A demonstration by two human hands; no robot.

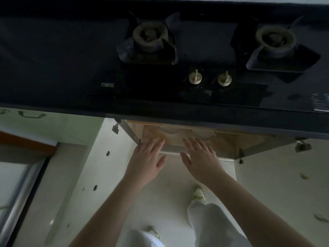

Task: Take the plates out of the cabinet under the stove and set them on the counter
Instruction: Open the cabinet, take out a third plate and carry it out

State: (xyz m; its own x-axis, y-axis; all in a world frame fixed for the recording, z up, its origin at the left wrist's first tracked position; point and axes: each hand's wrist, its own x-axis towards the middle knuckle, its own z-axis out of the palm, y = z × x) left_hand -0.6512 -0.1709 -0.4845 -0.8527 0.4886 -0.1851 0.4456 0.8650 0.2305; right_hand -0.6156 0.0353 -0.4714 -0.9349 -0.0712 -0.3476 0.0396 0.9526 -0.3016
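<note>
The cabinet (227, 143) under the stove stands open, its wooden inside showing below the black counter (53, 68). Pale plates (188, 133) sit inside near the top edge, mostly hidden by the counter lip. My left hand (147, 157) and my right hand (199, 155) reach side by side toward the cabinet opening, fingers spread flat, holding nothing. The fingertips are just short of the plates.
A two-burner gas stove (151, 38) with two knobs (195, 78) fills the counter's middle and right. Open cabinet doors (110, 166) hang to both sides. The counter's left part is dark. My feet stand on the pale floor (170, 193).
</note>
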